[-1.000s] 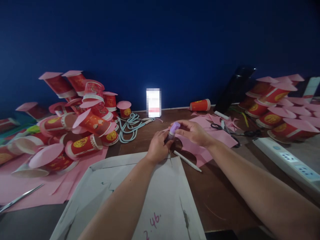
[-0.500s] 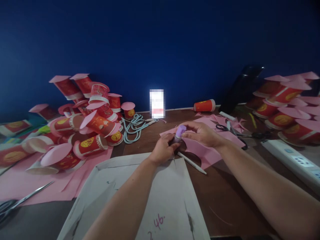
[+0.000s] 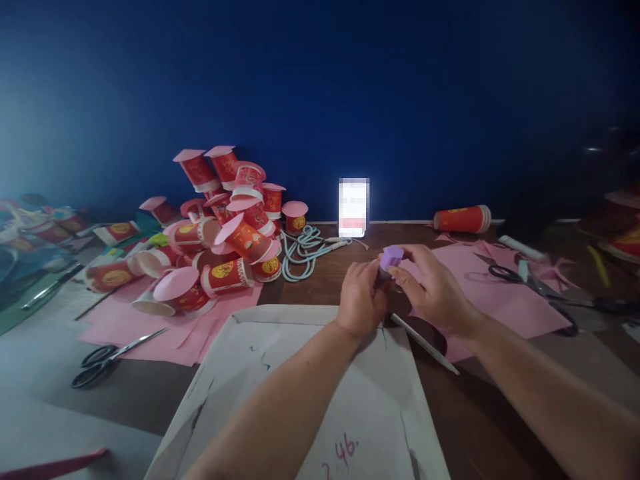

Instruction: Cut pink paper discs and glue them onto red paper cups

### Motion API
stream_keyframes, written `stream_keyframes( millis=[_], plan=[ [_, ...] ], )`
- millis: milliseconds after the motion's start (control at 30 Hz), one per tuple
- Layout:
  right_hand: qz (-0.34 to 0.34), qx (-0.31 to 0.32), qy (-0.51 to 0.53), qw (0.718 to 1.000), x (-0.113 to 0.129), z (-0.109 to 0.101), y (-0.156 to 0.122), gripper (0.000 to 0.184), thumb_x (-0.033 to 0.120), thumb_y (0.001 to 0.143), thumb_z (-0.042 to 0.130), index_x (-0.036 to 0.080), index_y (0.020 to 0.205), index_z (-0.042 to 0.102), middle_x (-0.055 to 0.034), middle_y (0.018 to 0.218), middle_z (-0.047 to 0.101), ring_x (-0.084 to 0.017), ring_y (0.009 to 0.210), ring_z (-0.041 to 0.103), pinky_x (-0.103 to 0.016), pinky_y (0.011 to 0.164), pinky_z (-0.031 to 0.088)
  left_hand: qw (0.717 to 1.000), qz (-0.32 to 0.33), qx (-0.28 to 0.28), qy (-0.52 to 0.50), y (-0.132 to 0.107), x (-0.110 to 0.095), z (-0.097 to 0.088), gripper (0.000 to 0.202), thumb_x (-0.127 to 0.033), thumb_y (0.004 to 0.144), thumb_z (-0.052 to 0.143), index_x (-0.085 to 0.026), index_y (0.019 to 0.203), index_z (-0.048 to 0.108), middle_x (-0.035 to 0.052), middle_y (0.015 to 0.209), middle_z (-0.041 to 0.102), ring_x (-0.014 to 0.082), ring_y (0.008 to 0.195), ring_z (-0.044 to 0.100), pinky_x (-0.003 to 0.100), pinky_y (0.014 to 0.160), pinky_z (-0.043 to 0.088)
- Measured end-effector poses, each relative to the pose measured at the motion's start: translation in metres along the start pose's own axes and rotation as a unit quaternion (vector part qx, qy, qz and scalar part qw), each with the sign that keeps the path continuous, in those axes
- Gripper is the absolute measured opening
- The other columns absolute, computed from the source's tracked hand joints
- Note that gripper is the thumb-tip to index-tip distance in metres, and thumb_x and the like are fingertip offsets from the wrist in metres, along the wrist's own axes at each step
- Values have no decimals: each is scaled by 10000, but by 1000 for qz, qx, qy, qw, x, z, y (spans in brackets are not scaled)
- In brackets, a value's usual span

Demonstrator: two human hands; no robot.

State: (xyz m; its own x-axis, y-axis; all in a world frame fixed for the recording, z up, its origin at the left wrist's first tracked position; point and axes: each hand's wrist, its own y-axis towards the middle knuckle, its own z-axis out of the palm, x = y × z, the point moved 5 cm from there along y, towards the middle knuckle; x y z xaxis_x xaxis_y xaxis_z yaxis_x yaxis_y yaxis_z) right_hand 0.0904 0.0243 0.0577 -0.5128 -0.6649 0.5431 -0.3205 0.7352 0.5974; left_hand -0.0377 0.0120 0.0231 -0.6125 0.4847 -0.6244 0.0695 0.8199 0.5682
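A small glue stick with a purple cap [image 3: 391,257] is upright between my two hands, above the far right corner of a white board with raised edges [image 3: 310,393]. My left hand [image 3: 361,300] is closed around its lower part, which the fingers mostly hide. My right hand [image 3: 434,285] pinches the cap from the right with thumb and fingers. Just below the hands, a white pencil-like stick [image 3: 425,343] lies slantwise on the brown table. Pink paper with cut-outs [image 3: 480,293] lies beside my right hand.
Red paper cups with pink discs [image 3: 225,240] are heaped at left, by pink sheets and scissors [image 3: 105,360]. A pale blue cable [image 3: 300,257] and a lit screen [image 3: 353,207] are behind. Stacked red cups [image 3: 463,219] and black-handled scissors [image 3: 510,273] are at right.
The view has turned left, so everything appears further right. Both hands keep their hold on the glue stick, with the right fingers still at its purple cap.
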Motion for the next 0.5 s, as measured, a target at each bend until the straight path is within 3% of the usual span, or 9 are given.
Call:
stream_keyframes(
  millis=[100, 200, 367, 500],
  plan=[
    [1, -5, -13, 1000, 1, 2, -3, 320, 313, 916, 500, 214, 1219, 526, -107, 1141, 644, -261, 1076, 594, -434, 940, 462, 1000, 5, 10, 25, 0, 2, 0, 253, -198, 840, 557, -174, 1088, 602, 83, 983, 665, 226, 903, 549, 372, 851, 439],
    [46, 19, -1, 999, -2, 5, -6, 343, 309, 916, 502, 232, 1250, 517, -95, 1160, 645, -255, 1060, 615, -429, 926, 486, 999, -11, 10, 33, -1, 9, 0, 278, -217, 823, 601, -177, 1098, 593, 82, 1003, 670, 223, 915, 560, 367, 854, 440],
    [116, -36, 30, 992, -6, 4, -28, 531, 312, 877, 558, 213, 1373, 396, -143, 1281, 549, -248, 1024, 625, -408, 830, 547, 990, -140, -21, 0, -2, 24, -1, 347, -423, 777, 680, -178, 993, 562, 61, 912, 650, 200, 842, 594, 329, 767, 457],
    [103, -86, 35, 990, -3, 5, -54, 483, 274, 869, 553, 197, 1329, 430, -153, 1254, 502, -233, 990, 610, -372, 768, 557, 972, -225, -64, -20, -6, 26, -10, 443, -565, 765, 639, -188, 953, 501, 48, 839, 636, 193, 777, 618, 310, 710, 455]
  ],
)
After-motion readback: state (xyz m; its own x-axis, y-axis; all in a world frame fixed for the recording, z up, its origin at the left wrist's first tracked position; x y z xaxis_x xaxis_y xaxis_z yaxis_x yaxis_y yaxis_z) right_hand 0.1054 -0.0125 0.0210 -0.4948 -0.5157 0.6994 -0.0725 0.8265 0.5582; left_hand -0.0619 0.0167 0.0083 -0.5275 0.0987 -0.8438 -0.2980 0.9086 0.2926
